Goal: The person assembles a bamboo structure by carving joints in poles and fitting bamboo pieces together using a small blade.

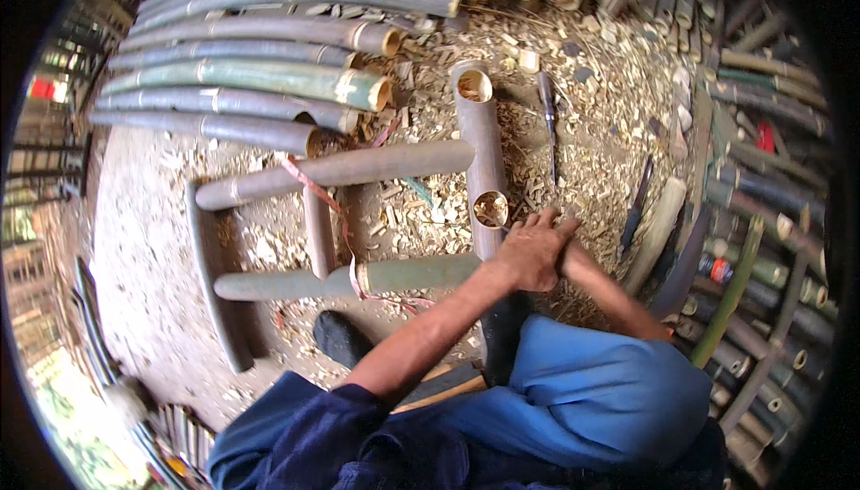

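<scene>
My left hand [527, 255] is closed beside the near end of a thick bamboo post [485, 145]. Against it presses my right hand [568, 237], closed as well and partly covered. Whatever they grip is hidden by the fingers. Two round holes are cut in the post: a far hole [475, 86] and a near hole [490, 210] with shavings inside, close to my left hand. Two bamboo rails, the far rail [358, 164] and the greenish near rail [421, 272], run left from the post to a bamboo crosspiece [215, 284]. A shorter rung [318, 230] joins them.
Red strips [345, 221] are tied around the rails. A chisel-like tool [548, 114] and a dark-handled tool [636, 205] lie on the shavings to the right. Long bamboo poles [242, 82] lie at the far left; stacked bamboo [761, 329] fills the right side. My foot [342, 338] is near the frame.
</scene>
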Demonstrator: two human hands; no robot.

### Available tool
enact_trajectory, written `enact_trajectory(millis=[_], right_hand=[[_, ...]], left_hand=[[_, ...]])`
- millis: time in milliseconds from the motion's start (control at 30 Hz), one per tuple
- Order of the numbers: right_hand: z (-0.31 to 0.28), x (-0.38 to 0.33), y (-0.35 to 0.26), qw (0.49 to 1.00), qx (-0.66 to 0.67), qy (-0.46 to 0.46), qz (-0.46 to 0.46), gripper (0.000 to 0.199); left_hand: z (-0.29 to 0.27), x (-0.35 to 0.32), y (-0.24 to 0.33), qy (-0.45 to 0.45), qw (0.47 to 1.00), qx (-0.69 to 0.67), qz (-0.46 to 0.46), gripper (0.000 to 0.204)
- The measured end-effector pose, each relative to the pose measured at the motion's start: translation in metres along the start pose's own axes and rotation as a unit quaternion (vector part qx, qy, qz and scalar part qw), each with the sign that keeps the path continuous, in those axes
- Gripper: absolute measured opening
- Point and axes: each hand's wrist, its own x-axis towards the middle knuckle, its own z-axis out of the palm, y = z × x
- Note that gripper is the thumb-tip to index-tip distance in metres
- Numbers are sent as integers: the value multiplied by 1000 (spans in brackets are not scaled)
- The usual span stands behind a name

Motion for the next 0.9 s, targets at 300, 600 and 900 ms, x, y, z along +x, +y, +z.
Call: enact_trajectory(millis=[300,600,900], right_hand=[[-88,53,-74,888,-351,100,-280,12],[-57,83,-74,683,-539,246,-429,12],[-68,65,-88,837,-423,163,-306,15]], left_hand=[[0,30,-3,387,915,-116,-6,98],[6,23,-16,530,833,-157,8,101],[-6,21,-11,446,883,-146,-3,94]])
